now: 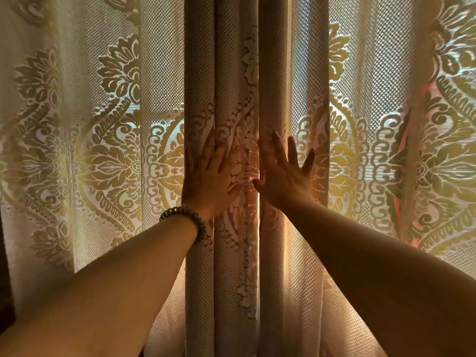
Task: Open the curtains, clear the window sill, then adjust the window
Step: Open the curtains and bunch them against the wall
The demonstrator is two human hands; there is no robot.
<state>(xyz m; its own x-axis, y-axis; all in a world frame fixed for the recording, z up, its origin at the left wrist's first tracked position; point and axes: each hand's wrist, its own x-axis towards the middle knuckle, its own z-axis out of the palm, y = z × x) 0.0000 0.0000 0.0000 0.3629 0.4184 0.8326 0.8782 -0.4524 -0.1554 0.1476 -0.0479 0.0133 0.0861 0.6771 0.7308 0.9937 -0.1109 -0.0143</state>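
Observation:
Two beige lace curtains with a large floral pattern hang closed and fill the head view: the left curtain (85, 155) and the right curtain (386, 161). Their folded inner edges meet at the middle, where a thin slit of light shows. My left hand (208, 179), with a beaded bracelet at the wrist, lies flat with fingers spread on the left curtain's inner folds. My right hand (283, 173) rests with fingers spread on the right curtain's inner edge, thumb at the slit. Neither hand grips cloth. The window and sill are hidden behind the curtains.
Daylight shines through the lace, and faint horizontal window bars (159, 112) show behind it. A dark edge (3, 279) stands at the far left. A reddish shape (401, 150) glows through the right curtain.

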